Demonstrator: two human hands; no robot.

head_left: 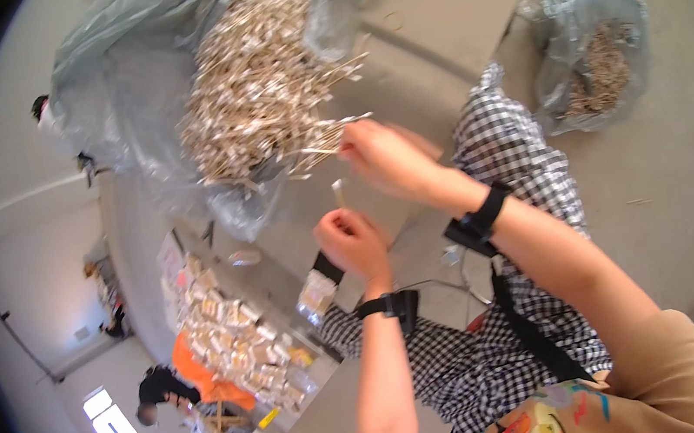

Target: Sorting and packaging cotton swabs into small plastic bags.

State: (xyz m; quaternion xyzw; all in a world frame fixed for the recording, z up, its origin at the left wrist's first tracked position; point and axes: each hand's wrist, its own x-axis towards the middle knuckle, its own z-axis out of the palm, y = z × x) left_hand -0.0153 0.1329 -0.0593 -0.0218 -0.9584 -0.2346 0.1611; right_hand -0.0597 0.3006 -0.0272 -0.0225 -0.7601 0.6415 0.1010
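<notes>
Work is being done with two bare hands at a broad heap of cotton swabs point(254, 75), which is being held on a crumpled grey plastic bag point(121, 97). Just below the heap, one swab point(338, 189) is being gripped upright in the left hand point(355, 242), its white tip being left exposed above the curled fingers; whether more sticks are being hidden inside that fist cannot be told. At the heap's lower right edge, the right hand point(392, 158) is being held with its fingers bent inward, close to some outlying sticks point(321, 143). That hand is being blurred, so whether anything is being grasped by it cannot be told.

Judging by this arrangement, swabs are being picked out of the heap and gathered in the left hand, and the picking part of the step is being attended to. For the next move, a light pinch on the outlying sticks seems to be called for, with the left grip being kept firm enough that nothing is being dropped.

Well to the right of the heap, a smaller batch of swabs point(604, 73) is being contained in a second plastic bag point(634, 12). Below and left of the heap, many small packets point(235, 328) are being kept crowded together.
</notes>
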